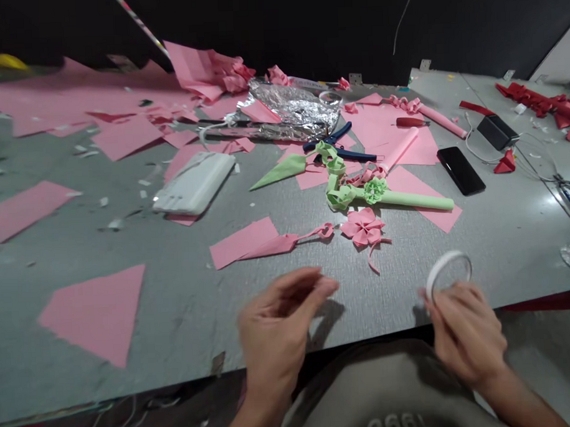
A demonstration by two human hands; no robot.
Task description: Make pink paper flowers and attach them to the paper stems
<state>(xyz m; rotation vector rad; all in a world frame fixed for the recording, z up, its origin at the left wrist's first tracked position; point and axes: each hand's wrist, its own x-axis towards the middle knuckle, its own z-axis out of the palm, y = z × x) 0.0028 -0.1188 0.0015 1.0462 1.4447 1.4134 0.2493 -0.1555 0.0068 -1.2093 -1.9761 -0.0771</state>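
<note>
My right hand grips a white roll of tape, held upright on its edge above the table's front side. My left hand hovers over the table with thumb and fingertips pinched together; whatever is between them, if anything, is too small to make out. Beyond the hands lies a pink folded-paper flower with a thin paper strip below it. To its left is a twisted pink paper strip ending in a small loop. Behind the flower rests a green paper tube with a green flower and curled chain.
A white power bank sits left of centre. Blue-handled pliers, crumpled foil and a black phone lie farther back. Pink paper sheets and scraps are scattered about. A black wall rises behind.
</note>
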